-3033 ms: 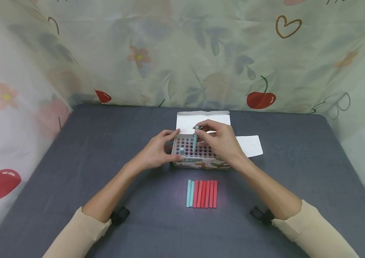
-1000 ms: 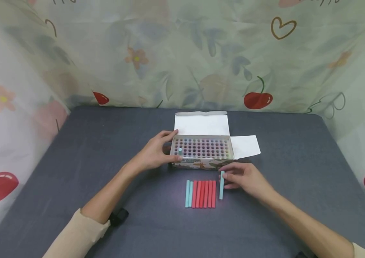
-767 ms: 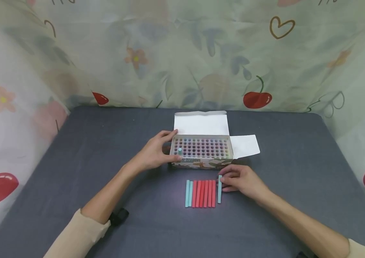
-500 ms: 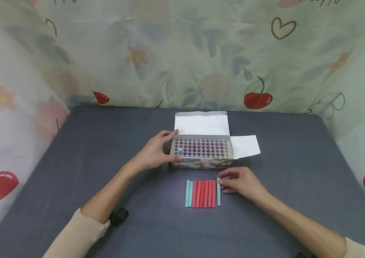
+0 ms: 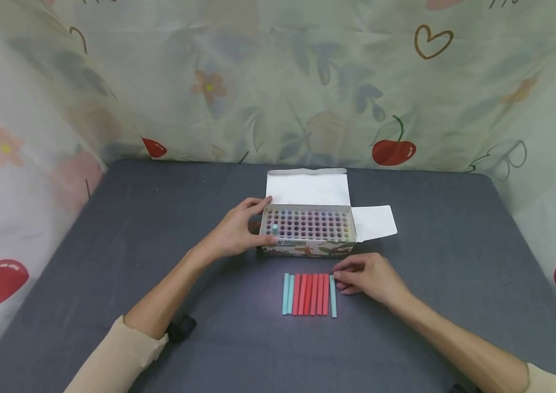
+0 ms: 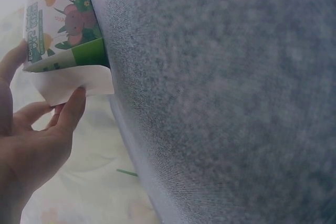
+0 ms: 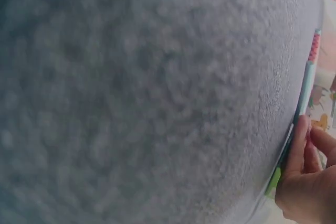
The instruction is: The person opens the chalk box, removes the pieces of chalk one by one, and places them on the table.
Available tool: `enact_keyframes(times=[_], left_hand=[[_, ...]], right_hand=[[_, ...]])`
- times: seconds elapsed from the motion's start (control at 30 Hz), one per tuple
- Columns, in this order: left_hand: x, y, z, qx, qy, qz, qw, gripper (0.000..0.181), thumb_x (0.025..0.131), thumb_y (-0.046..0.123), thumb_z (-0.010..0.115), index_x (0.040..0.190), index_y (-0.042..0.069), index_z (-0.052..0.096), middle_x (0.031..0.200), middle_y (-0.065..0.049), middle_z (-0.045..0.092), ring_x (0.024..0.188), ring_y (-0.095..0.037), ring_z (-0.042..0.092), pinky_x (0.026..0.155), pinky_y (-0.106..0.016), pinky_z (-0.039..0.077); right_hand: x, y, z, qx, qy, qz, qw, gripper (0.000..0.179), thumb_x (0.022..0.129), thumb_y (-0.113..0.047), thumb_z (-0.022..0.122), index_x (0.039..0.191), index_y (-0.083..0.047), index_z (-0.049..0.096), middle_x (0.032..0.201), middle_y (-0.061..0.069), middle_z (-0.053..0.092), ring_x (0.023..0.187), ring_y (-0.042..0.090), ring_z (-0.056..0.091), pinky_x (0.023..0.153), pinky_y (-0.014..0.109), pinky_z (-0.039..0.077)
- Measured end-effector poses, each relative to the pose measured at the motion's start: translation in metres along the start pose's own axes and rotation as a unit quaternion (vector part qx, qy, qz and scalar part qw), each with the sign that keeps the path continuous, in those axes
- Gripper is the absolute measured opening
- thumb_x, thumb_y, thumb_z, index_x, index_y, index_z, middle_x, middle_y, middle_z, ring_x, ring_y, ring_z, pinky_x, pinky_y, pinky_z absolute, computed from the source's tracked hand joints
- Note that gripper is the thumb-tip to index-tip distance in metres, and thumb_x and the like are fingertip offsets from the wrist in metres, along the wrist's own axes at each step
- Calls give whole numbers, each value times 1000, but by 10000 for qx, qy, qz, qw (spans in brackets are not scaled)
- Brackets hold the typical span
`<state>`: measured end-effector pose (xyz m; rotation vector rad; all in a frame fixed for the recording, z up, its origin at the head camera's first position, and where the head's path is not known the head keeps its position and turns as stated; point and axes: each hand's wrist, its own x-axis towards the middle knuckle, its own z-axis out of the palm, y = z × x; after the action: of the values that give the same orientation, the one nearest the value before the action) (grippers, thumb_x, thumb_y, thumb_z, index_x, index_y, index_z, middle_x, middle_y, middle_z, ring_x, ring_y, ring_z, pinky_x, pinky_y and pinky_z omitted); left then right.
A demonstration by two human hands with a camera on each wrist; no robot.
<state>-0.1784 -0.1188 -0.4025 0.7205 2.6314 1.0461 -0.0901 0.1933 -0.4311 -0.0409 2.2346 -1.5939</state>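
An open chalk box with a holed insert stands mid-table. One light blue chalk stick pokes up from a hole near its left end. My left hand grips that end, thumb at the front and index finger at the back corner. In the left wrist view, fingertips touch a white side flap. My right hand pinches the far end of another light blue chalk stick, which lies at the right of a row of red chalk sticks. Two light blue chalk sticks form the row's left end.
The box's white lid is folded back, and its right flap sticks out over the dark grey table. Behind the table hangs a patterned curtain with flowers and cherries.
The right hand has lifted a light blue chalk stick out of the box, brought it toward the front and laid it beside the red ones. The left hand has stayed at the box.
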Motion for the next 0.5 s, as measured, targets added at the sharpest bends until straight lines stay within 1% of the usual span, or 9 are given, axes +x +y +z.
enact_keyframes(times=[0.13, 0.27, 0.37, 0.43, 0.5], left_hand=[[0, -1, 0, 12, 22, 6, 10000, 92, 86, 37, 79, 158, 16, 26, 150, -16, 36, 131, -35, 46, 98, -49, 47], [1, -1, 1, 23, 34, 31, 10000, 92, 86, 37, 79, 158, 16, 27, 150, -16, 36, 131, -35, 46, 97, -50, 47], [1, -2, 2, 43, 51, 31, 10000, 92, 86, 37, 79, 158, 16, 27, 150, -16, 36, 132, -35, 45, 97, -50, 46], [1, -2, 2, 46, 64, 49, 10000, 92, 86, 37, 79, 158, 15, 27, 150, -16, 36, 132, -36, 45, 97, -51, 47], [0, -2, 2, 46, 81, 66, 9999, 92, 85, 37, 79, 158, 15, 27, 150, -17, 36, 131, -36, 46, 97, -51, 47]], right_hand=[[1, -4, -1, 76, -106, -213, 9997, 22, 90, -7, 73, 106, 7, 71, 91, 18, 73, 78, 23, 72, 69, 36, 60], [3, -13, -2, 44, -328, -572, 9978, 24, 90, -8, 73, 108, 7, 71, 96, 20, 72, 80, 27, 72, 71, 37, 60], [4, -23, -3, -201, -393, -863, 9953, 22, 90, -8, 74, 109, 3, 72, 98, 18, 72, 78, 29, 71, 71, 35, 59], [6, -30, -3, -252, -451, -1029, 9933, 22, 90, -6, 74, 110, 3, 72, 98, 19, 71, 78, 33, 71, 71, 36, 59], [7, -36, -3, -343, -482, -1196, 9911, 22, 90, -6, 74, 110, 3, 72, 97, 18, 72, 78, 32, 71, 72, 36, 59]])
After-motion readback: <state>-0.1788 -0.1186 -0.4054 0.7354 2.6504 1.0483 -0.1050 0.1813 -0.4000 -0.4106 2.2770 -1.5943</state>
